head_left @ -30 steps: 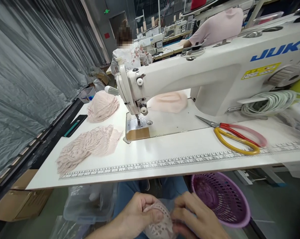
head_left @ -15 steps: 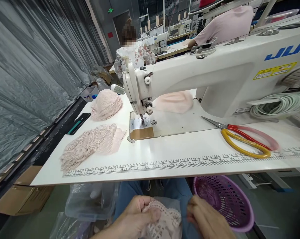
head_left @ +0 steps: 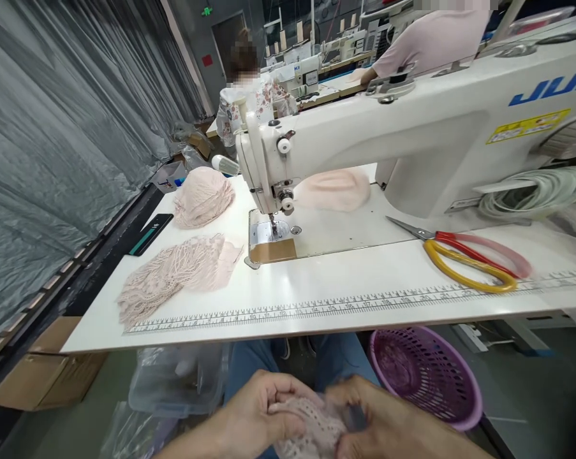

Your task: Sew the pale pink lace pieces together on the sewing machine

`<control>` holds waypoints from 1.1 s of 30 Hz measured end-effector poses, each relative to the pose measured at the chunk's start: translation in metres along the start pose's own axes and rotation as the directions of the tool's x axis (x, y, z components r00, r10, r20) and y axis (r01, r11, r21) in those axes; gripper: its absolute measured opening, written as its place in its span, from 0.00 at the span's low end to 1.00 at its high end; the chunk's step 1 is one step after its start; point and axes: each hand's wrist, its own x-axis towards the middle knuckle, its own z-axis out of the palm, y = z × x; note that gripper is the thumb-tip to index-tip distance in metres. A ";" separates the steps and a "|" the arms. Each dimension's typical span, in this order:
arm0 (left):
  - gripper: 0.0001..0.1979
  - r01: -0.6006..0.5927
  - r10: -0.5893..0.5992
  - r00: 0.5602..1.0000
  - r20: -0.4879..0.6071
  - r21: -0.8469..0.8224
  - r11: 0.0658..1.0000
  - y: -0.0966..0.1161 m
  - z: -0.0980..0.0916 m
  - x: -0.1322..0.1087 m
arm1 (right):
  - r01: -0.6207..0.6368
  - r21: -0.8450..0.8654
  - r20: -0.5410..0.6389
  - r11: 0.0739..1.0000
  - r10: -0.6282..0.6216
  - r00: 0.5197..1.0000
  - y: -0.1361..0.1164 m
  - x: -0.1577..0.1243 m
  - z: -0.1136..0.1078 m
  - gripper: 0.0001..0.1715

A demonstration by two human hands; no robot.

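Left hand (head_left: 256, 414) and right hand (head_left: 388, 424) clutch blurred pink lace (head_left: 311, 428), perhaps bunched, cropped below.

Left hand (head_left: 256, 414), right hand (head_left: 383, 424) — together, grips closed

Illumination is bright and even, probably from overhead fixtures outside the frame. The white counter (head_left: 345, 280) and the sewing machine (head_left: 412, 134) are well exposed. The machine arm carries a soft sheen with no hard glare. A soft, diffuse shadow lies beneath the machine arm, and the space under the counter is darker. The plastic sheeting (head_left: 62, 127) at the left shows streaked grey reflections.

Wide-angle distortion bows the counter edge and the printed ruler (head_left: 316, 310), and straight lines lean near the borders. The centre of the picture is crisp. The scissors (head_left: 479, 261) are smeared toward the right edge. The left hand (head_left: 254, 414), the right hand (head_left: 383, 424) and the lace piece (head_left: 311, 430) at the bottom edge are motion-blurred. The far room is dimmer and soft.
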 end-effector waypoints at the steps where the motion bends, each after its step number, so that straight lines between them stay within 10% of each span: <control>1: 0.25 0.006 -0.006 1.000 0.009 -0.001 1.000 0.000 -0.003 -0.004 | -0.023 0.053 0.038 0.998 0.021 0.999 -0.001 0.006 0.003 0.25; 10: 0.28 0.198 -0.203 0.978 -0.038 -0.111 0.974 -0.024 -0.015 -0.004 | -0.138 0.219 0.178 0.966 0.099 0.979 0.010 0.012 0.010 0.29; 29: 0.23 -0.020 0.016 0.992 0.123 0.035 0.999 -0.031 -0.025 -0.005 | -0.243 0.343 0.404 0.907 0.091 0.910 0.018 0.025 0.017 0.27; 33: 0.28 0.126 -0.130 0.983 0.132 0.040 0.991 -0.034 -0.025 -0.004 | -0.242 0.329 0.392 0.913 0.101 0.914 0.018 0.027 0.019 0.26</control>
